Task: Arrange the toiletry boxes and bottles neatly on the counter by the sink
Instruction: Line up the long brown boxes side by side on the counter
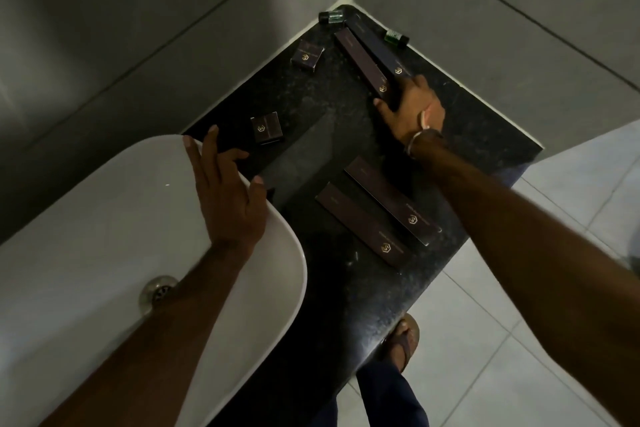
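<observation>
On the black granite counter (pixel 322 121) lie dark brown toiletry boxes with gold logos. My right hand (pixel 412 107) grips the near ends of two long boxes (pixel 367 55) lying side by side and pointing toward the far corner. Two more long boxes (pixel 377 215) lie parallel near the front edge. A small box (pixel 266 128) sits by the sink, and another small box (pixel 307 55) rests near the left wall. Two small green bottles lie on their sides in the corner, one (pixel 330 16) at the left wall and one (pixel 396 36) at the right wall. My left hand (pixel 228 191) hovers with spread fingers over the sink rim, holding nothing.
A white basin (pixel 86 218) with a metal drain (pixel 157 291) fills the lower left. Grey tiled walls (pixel 485 10) enclose the counter's far corner. The counter's right and front edges drop to a pale tiled floor (pixel 485 340), where my sandalled foot (pixel 403 340) stands.
</observation>
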The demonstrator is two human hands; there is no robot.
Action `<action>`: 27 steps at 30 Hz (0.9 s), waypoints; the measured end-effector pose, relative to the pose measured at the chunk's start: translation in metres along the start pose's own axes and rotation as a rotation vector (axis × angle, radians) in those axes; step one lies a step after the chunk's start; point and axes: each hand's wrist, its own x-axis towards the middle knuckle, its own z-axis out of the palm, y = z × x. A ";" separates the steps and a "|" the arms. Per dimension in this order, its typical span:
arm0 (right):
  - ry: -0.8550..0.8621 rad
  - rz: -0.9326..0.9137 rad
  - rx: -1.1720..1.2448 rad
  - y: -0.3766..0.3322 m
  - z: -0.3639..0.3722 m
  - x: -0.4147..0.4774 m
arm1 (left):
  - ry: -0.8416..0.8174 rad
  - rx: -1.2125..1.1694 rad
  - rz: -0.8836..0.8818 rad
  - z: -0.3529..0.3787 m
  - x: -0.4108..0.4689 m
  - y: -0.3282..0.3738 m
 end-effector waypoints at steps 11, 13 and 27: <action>-0.047 -0.150 -0.097 0.102 -0.023 -0.097 | 0.003 -0.031 -0.009 0.002 0.001 0.001; -0.042 -0.120 -0.112 0.120 -0.025 -0.110 | 0.005 -0.039 -0.009 0.001 0.001 0.002; -0.223 -0.147 -0.096 0.099 -0.017 -0.212 | 0.035 -0.018 0.033 0.002 0.001 -0.001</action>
